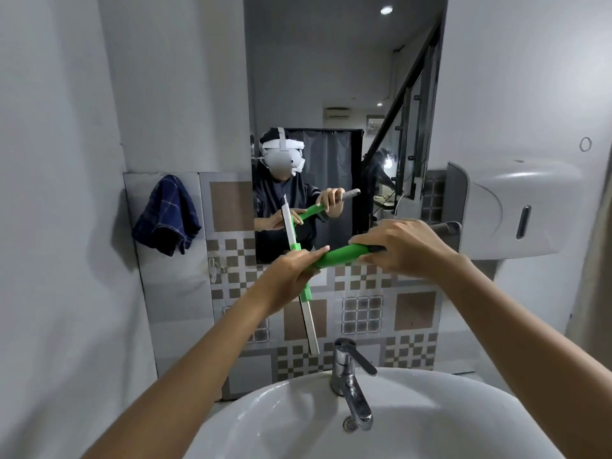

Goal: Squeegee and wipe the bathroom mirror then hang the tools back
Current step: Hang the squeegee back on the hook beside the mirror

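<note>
I hold a green squeegee [341, 255] in both hands just below the mirror [344, 94]. My left hand [291, 276] grips it near the head, where the handle meets the white blade [309, 326], which runs roughly upright, its lower end hanging toward the faucet. My right hand [404, 250] is closed over the far, grey end of the handle. The mirror reflects me and the squeegee. A dark blue checked cloth [167, 215] hangs on the wall to the left of the mirror.
A white basin [251, 422] with a chrome faucet [351, 382] lies below my arms. A white wall dispenser [516, 210] is mounted at the right. A small hook [215, 268] sits on the tiled backsplash [407, 313] under the cloth.
</note>
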Tool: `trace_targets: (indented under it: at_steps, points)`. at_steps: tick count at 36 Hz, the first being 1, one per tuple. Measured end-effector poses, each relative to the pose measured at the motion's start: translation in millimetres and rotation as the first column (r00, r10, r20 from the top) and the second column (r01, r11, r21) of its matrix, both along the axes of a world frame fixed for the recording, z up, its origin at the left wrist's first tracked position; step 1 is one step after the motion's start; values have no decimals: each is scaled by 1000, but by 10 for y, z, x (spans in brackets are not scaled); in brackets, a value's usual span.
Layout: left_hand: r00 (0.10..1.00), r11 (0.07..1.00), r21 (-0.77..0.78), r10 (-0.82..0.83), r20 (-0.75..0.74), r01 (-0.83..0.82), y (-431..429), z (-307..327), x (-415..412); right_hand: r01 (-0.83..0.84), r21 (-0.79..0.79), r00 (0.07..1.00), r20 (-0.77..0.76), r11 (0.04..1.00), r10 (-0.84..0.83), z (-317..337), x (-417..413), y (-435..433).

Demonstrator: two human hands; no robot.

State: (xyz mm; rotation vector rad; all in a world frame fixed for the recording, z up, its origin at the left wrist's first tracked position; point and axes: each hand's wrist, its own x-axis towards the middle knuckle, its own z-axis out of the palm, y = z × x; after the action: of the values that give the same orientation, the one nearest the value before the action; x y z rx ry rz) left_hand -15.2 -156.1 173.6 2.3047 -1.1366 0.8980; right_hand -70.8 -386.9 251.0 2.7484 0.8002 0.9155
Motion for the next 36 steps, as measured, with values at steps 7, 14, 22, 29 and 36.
trace_targets:
  at_steps: [7,14,22,29,36]
  points:
    - [989,925,-351,148,-21,-146,94,-102,-163,-158,223,945,317,962,82,-155,245,313]
    - [961,770,-575,240,-139,-276,181,-282,-275,-256,752,959,279,608,58,-332,290,984]
    - [950,682,-662,247,-191,-311,291,-440,-377,-139,989,866,101,42,489,-369,347,1591]
    - [932,702,-614,244,-269,-361,639,-692,-390,-89,994,794,36,57,607,-552,471,1933]
    - [900,710,-574,205,-386,-408,971,-1018,-337,-40,995,710,-36,92,703,-1047,669,2293]
